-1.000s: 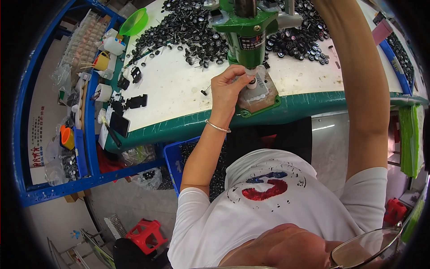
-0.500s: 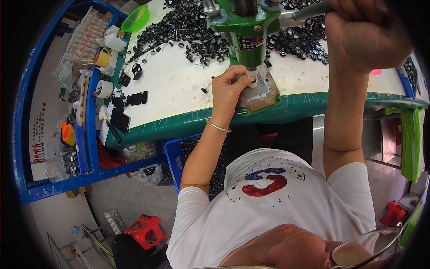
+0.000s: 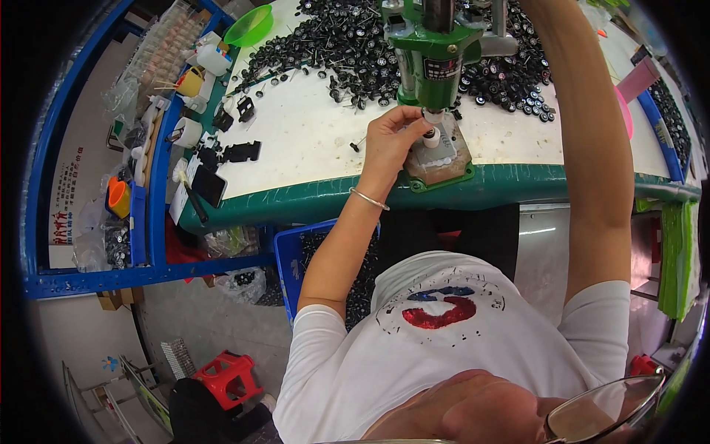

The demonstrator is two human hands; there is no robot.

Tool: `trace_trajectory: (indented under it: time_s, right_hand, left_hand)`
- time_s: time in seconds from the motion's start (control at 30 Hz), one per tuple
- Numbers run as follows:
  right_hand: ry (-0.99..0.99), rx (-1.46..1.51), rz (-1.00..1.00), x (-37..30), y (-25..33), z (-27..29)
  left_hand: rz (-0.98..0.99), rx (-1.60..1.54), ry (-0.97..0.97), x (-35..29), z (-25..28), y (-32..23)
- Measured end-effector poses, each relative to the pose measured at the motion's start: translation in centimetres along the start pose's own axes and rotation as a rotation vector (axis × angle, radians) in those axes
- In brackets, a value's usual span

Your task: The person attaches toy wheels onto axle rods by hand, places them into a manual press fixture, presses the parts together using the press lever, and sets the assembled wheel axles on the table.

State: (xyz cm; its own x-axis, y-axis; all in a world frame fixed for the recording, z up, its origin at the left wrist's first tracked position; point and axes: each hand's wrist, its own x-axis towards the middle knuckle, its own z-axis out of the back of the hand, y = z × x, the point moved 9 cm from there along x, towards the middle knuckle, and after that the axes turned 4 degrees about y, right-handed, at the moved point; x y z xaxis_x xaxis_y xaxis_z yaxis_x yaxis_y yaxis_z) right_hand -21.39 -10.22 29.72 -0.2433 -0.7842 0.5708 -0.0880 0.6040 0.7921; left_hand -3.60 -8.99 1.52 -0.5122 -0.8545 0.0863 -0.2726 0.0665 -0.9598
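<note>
My left hand [image 3: 392, 140] is at the green hand press [image 3: 436, 70], its thumb and forefinger pinched close above the white post [image 3: 431, 139] on the press base [image 3: 442, 164]. A small dark part [image 3: 428, 133] shows at the fingertips, on top of that post; its kind is too small to make out. Just over the fingers is the press's pale lower tip [image 3: 433, 116]. My right forearm [image 3: 592, 133] reaches up past the press lever [image 3: 499, 44] to the top edge, where the hand is out of the picture.
Heaps of small black wheel-like parts with metal pins [image 3: 340, 52] cover the far tabletop. A green bowl [image 3: 249, 26], a phone [image 3: 208, 185] and black plastic pieces [image 3: 242, 152] lie at left. A blue bin [image 3: 290, 259] of black parts stands below the table edge, near a red stool [image 3: 228, 379].
My right hand has gone up out of the picture, and the lever has swung upward. The press tip has lifted off the white post. My left hand stays pinched there; the whole view has shifted slightly.
</note>
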Motion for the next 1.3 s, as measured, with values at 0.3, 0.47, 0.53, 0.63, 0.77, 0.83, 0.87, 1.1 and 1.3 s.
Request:
trace_trajectory:
  time_s: [0.3, 0.47, 0.53, 0.63, 0.77, 0.83, 0.87, 1.1, 1.3]
  right_hand:
    - [-0.113, 0.045, -0.237, -2.9, -3.2, 2.4]
    - [-0.062, -0.399, -0.344, -9.2, -13.0, 11.0]
    - [0.102, -0.632, -0.417, -13.2, -16.4, 11.5]
    - [0.314, -0.948, -0.185, -18.1, -19.9, 11.9]
    - [0.347, -1.021, -0.256, -20.3, -20.0, 8.3]
    - [0.307, -1.026, -0.262, -20.3, -20.6, 8.6]
    - [0.295, -1.034, -0.265, -20.4, -20.8, 9.0]
    - [0.246, -0.895, -0.311, -19.7, -20.2, 9.3]
    - [0.329, -0.778, -0.1, -19.5, -14.9, 3.4]
  left_hand:
    - [-0.054, 0.719, -0.266, 1.3, 11.0, -1.0]
    - [0.212, 1.012, -0.249, 0.5, 14.9, -0.2]
    - [0.19, 1.052, -0.261, 1.2, 14.6, -1.1]
    - [0.051, 1.11, -0.268, 3.3, 13.2, -1.7]
    - [0.04, 1.202, -0.293, 5.0, 12.7, -0.4]
    - [0.024, 1.179, -0.293, 5.7, 13.1, 0.1]
    - [0.041, 1.154, -0.285, 5.8, 13.1, 0.3]
    - [-0.013, 0.759, -0.326, 4.3, 15.9, 0.6]
    - [-0.067, 0.441, -0.37, 0.6, 13.2, -2.0]
